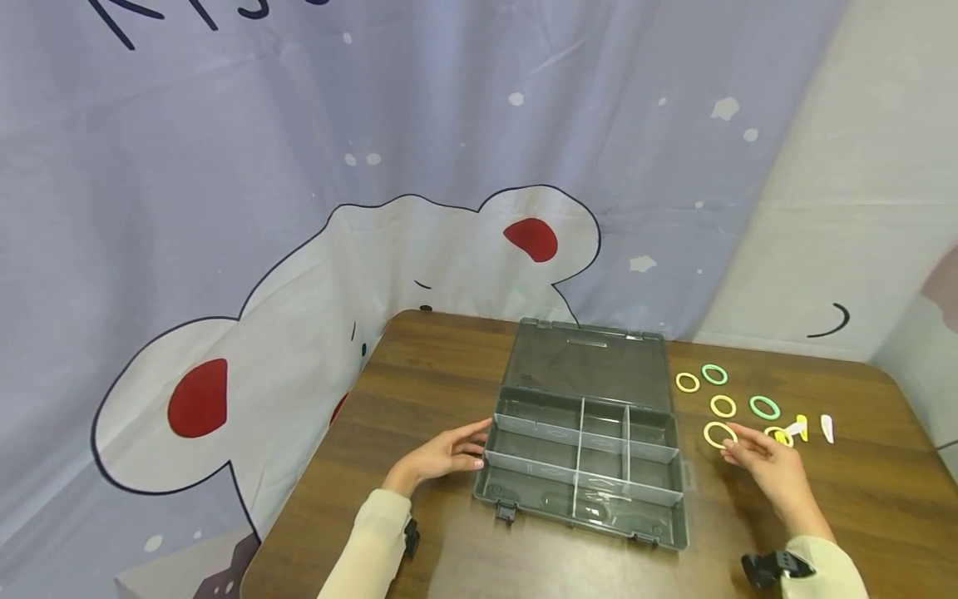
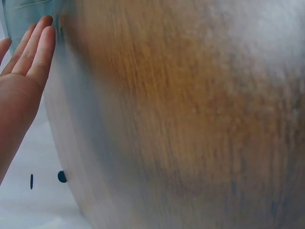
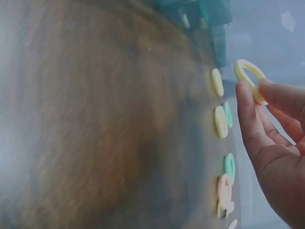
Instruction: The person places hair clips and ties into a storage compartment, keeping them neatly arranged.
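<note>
A grey see-through compartment box (image 1: 539,455) lies on the table with its lid (image 1: 587,362) folded back. Its compartments hold nothing that I can see. My left hand (image 1: 446,456) touches the box's left side with its fingers fairly straight; the left wrist view shows the hand (image 2: 28,67) at its edge. Right of the box, my right hand (image 1: 771,470) pinches a pale yellow ring (image 1: 708,428) between thumb and fingers. In the right wrist view the ring (image 3: 241,68) is held up above the table.
Yellow rings (image 1: 713,407) and green rings (image 1: 752,403) lie right of the box. Near them are a yellow clip-like piece (image 1: 803,428) and a white one (image 1: 827,428). A printed curtain (image 1: 449,266) hangs behind the wooden table (image 1: 427,374).
</note>
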`<control>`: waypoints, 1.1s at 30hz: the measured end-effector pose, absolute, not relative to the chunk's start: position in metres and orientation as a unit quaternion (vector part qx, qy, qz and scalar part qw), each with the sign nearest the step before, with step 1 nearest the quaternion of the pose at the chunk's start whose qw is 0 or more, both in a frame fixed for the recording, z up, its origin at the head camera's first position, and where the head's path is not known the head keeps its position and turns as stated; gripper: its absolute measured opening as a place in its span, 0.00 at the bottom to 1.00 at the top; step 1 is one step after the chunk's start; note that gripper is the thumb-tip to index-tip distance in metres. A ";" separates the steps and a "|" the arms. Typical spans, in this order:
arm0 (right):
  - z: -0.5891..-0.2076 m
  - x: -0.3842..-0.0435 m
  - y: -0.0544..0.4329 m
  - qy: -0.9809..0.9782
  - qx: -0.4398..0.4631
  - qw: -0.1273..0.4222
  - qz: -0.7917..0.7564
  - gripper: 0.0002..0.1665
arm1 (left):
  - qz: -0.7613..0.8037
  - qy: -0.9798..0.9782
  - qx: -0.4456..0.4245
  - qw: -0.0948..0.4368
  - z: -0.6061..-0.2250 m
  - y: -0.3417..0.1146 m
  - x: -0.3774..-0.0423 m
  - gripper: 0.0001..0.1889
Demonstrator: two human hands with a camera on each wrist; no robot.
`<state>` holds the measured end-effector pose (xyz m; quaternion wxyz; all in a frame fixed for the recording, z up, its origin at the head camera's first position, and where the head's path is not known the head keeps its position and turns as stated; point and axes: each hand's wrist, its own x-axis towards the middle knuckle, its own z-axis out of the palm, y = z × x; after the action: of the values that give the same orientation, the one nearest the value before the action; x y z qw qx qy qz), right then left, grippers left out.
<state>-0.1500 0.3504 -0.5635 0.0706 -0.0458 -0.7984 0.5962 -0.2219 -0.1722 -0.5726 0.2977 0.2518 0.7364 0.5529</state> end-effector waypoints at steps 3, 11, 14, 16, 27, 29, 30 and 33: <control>-0.557 -0.156 0.345 -0.793 -0.046 0.073 0.603 0.27 | 0.555 0.735 0.255 0.294 -0.572 -0.172 -0.222 0.38; -0.540 -0.175 0.327 -0.796 -0.027 0.065 0.601 0.31 | 0.564 0.736 0.247 0.282 -0.572 -0.171 -0.219 0.37; -0.533 -0.181 0.318 -0.795 -0.028 0.060 0.604 0.32 | 0.568 0.733 0.247 0.281 -0.572 -0.171 -0.218 0.37; -0.529 -0.185 0.311 -0.798 -0.026 0.056 0.599 0.32 | 0.569 0.732 0.246 0.282 -0.571 -0.171 -0.217 0.37; -0.518 -0.205 0.273 -0.745 0.043 0.018 0.665 0.30 | 0.566 0.735 0.245 0.283 -0.572 -0.170 -0.217 0.37; -0.517 -0.209 0.266 -0.736 0.045 0.010 0.675 0.30 | 0.566 0.735 0.241 0.284 -0.573 -0.170 -0.217 0.38; -0.518 -0.211 0.262 -0.732 0.045 0.007 0.680 0.29 | 0.567 0.735 0.239 0.285 -0.573 -0.170 -0.217 0.38; -0.520 -0.217 0.250 -0.716 0.047 0.004 0.697 0.28 | 0.568 0.734 0.232 0.290 -0.575 -0.171 -0.216 0.37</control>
<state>-0.2167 0.2498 -0.5201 0.0037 0.0467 -0.7157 0.6968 -0.2158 -0.1713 -0.5750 0.2898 0.2322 0.7342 0.5684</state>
